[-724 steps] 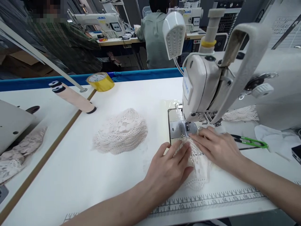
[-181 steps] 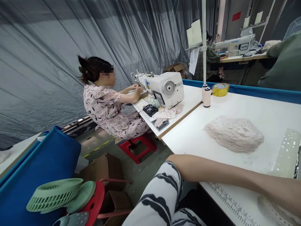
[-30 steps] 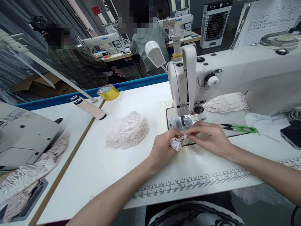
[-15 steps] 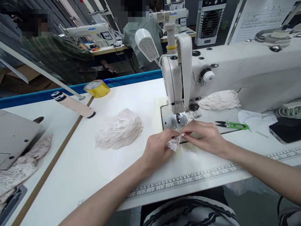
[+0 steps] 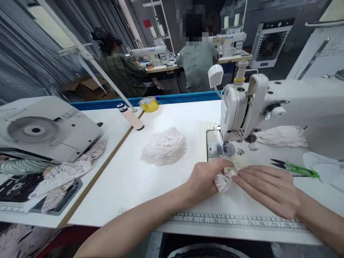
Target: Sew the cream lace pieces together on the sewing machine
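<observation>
A small piece of pale lace point(image 5: 223, 181) lies bunched on the white table just in front of the sewing machine's needle plate point(image 5: 218, 149). My left hand point(image 5: 205, 179) is curled around its left side and grips it. My right hand point(image 5: 267, 189) lies over the table to the right, fingers stretched, with the fingertips touching the lace's right edge. The white sewing machine point(image 5: 258, 105) stands behind both hands.
A heap of lace pieces point(image 5: 164, 146) lies left of the machine, more lace point(image 5: 281, 131) under its arm. Green thread snips point(image 5: 297, 168) lie at right. A thread cone point(image 5: 130, 116) and yellow tape roll point(image 5: 149, 104) sit at the back. Another machine point(image 5: 45, 129) stands left. Two people sew beyond.
My view has lifted and swung left. My right hand's fingers have flattened out beside the lace, while my left hand keeps hold of it near the needle plate.
</observation>
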`<state>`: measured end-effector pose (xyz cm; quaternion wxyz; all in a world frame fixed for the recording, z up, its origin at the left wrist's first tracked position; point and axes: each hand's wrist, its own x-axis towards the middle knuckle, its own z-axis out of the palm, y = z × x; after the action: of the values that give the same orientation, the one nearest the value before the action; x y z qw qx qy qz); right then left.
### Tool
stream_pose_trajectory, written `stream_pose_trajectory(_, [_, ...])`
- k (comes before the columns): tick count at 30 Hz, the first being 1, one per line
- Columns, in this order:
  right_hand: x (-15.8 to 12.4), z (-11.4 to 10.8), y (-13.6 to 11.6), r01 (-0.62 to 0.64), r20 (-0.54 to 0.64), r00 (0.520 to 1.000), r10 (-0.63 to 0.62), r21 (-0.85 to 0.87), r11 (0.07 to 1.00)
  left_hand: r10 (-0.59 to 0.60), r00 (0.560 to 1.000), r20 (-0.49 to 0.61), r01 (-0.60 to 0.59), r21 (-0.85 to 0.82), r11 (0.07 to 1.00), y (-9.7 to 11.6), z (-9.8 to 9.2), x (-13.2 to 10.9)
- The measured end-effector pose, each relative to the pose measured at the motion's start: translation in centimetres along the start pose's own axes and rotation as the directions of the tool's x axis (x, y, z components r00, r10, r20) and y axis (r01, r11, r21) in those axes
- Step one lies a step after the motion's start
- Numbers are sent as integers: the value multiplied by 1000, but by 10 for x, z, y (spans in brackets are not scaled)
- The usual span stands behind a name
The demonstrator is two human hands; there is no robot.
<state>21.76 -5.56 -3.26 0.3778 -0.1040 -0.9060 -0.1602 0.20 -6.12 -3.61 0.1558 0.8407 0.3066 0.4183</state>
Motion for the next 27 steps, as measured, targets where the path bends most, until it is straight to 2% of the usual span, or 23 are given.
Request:
stream_pose_trajectory(5, [-1,-3,-2,98,9,995,-97,-106,990,48,999,-21,-49,-41,998,2,-1,2])
stream_pose_trajectory(8, [-2,-4,-2,137,41,990,-133,-135,981,-15,1000,4,15,-97,995,6,-3,3])
stream_pose_trajectory(13, [7,-8,-4,71,-20,997,-74,-111,991,-142,990,19,143,-84,986,11,-4,2])
stream_pose_trajectory(15, [14,-11,-4,83,-17,996,-87,-139,987,-160,987,15,161,-81,984,9,-3,1])
stream_pose_trajectory(18, [23,-14,-3,169,-7,985,-175,-213,962,-106,994,21,108,-79,991,6,-2,0])
stream_pose_trajectory(21, [27,-13,-3,202,-30,977,-213,-214,956,-66,997,31,67,-39,997,6,-2,0])
stream_pose_trajectory(23, [27,-12,-4,142,-58,987,-153,-160,977,-101,993,57,103,-29,994,10,-5,1])
stream_pose_trajectory(24, [26,-11,-5,73,-75,994,-82,-116,991,-144,986,89,148,-36,988,12,-6,3])
stream_pose_trajectory(26, [24,-9,-7,-130,-70,989,132,26,991,-258,946,194,273,-51,961,16,-10,5])
stream_pose_trajectory(27, [23,-8,-7,-247,-28,967,252,118,962,-314,917,247,333,-39,942,17,-11,7])
